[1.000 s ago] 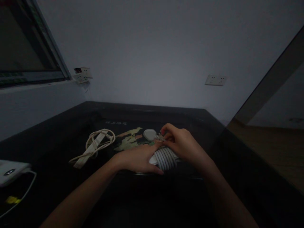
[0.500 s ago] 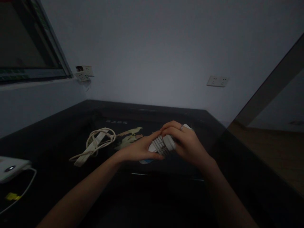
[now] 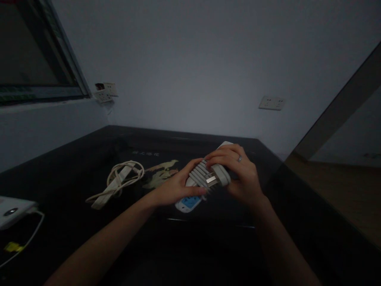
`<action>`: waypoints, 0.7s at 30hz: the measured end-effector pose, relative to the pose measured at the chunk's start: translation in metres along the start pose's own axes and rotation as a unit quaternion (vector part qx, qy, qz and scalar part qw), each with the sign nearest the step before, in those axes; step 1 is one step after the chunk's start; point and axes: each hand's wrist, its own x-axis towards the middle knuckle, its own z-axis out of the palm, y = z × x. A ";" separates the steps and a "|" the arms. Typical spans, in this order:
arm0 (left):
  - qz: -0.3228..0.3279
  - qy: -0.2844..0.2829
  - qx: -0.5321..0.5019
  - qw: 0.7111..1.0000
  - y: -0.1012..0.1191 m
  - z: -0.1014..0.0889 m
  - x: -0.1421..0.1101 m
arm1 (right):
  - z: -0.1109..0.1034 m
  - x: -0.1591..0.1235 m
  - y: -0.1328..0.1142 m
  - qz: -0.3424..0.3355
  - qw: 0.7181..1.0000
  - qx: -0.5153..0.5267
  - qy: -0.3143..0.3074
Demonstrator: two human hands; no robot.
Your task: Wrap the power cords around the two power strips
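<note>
A white power strip with blue socket faces is held tilted above the dark table, its cord wound round its middle in several turns. My left hand is closed on the strip and cord from the left, thumb below and fingers above. From the right, my right hand, wearing a ring, grips the strip and the cord's plug. The plug's metal prongs point left towards the coils. My right fingers cover part of the strip's upper end, whose white tip shows above them.
Another white power strip with a loosely looped cord lies to the left on the black table. A white device with a cable and a yellow tag is at the far left. Wall sockets are behind.
The power strip has turned in my hands, so the plug's prongs and more of the blue socket face now show. My right hand has shifted slightly right and up.
</note>
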 end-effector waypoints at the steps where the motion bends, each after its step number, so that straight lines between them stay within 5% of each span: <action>1: 0.002 0.003 0.000 1.000 0.000 0.000 0.000 | 0.001 -0.001 0.001 0.002 1.000 -0.001 -0.004; 11: -0.009 0.034 -0.165 0.986 0.015 0.002 0.000 | 0.015 -0.001 0.004 0.033 0.999 -0.005 0.044; 17: -0.035 0.104 -0.234 0.966 0.025 -0.007 -0.001 | 0.035 -0.007 0.000 0.191 0.960 0.050 0.199; 21: -0.030 0.137 -0.254 0.957 0.029 -0.009 -0.001 | 0.049 -0.008 -0.004 0.255 0.932 0.185 0.182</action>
